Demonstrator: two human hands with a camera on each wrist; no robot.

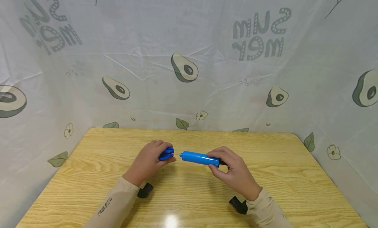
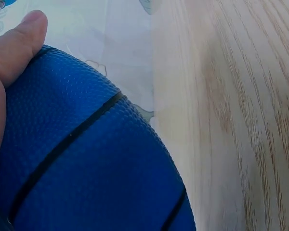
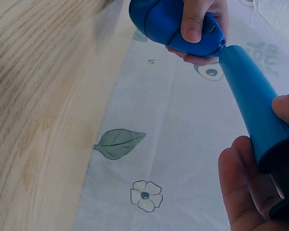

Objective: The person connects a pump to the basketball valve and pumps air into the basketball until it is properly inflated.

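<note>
My left hand (image 1: 150, 162) grips a limp, partly collapsed blue basketball (image 1: 166, 154) with black seam lines; its pebbled skin fills much of the left wrist view (image 2: 101, 159). In my right hand (image 1: 234, 170) lies a blue hand pump (image 1: 198, 158), held around the rear of its barrel, with a black end and handle partly hidden by the fingers. A thin metal needle (image 1: 177, 154) juts from the pump's front toward the ball. Whether its tip is inside the ball I cannot tell. Both things are held above the table.
The wooden table (image 1: 189, 195) has a light grain. Behind and beside it hangs a whitish sheet (image 1: 147, 31) printed with avocados, leaves and flowers. A black wrist-worn piece shows at the left wrist (image 1: 145, 191) and another at the right wrist (image 1: 238, 205).
</note>
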